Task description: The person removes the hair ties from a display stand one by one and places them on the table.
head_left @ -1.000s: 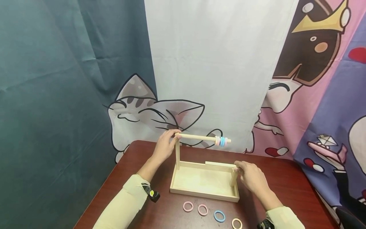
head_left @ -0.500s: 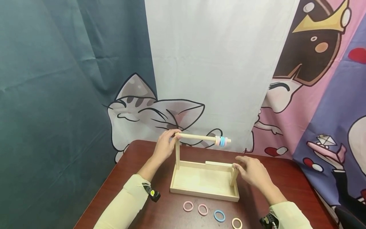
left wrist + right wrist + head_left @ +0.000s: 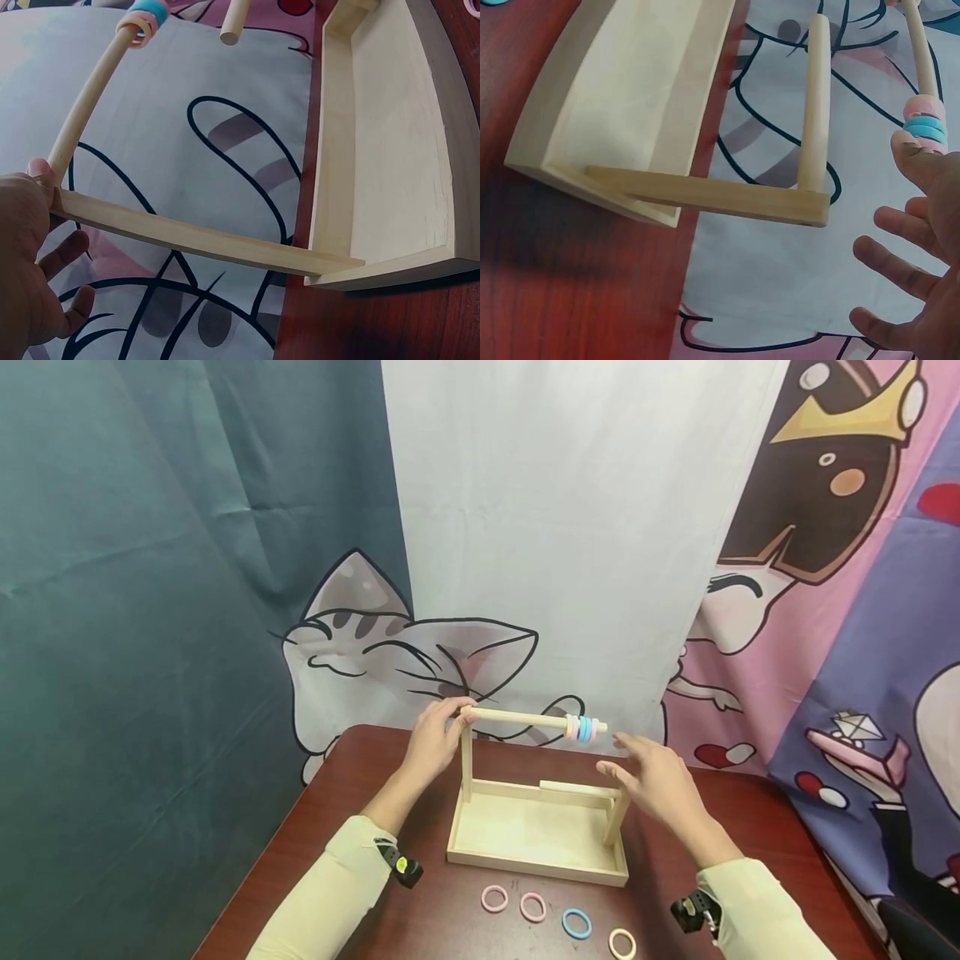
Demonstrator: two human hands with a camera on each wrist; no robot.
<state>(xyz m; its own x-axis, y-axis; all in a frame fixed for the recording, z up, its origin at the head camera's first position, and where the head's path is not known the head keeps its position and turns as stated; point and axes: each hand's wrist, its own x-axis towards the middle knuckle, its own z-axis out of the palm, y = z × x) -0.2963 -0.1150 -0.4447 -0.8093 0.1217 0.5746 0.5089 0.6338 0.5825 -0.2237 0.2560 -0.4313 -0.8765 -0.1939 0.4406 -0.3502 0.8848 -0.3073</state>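
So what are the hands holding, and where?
The left hand holds the rod at its left end, atop the post. The right hand is open, holding nothing.

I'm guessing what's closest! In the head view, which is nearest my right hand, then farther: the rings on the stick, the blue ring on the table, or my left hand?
1. Rings on the stick, just left of the right hand.
2. Blue ring, down front on the table.
3. Left hand, far left.
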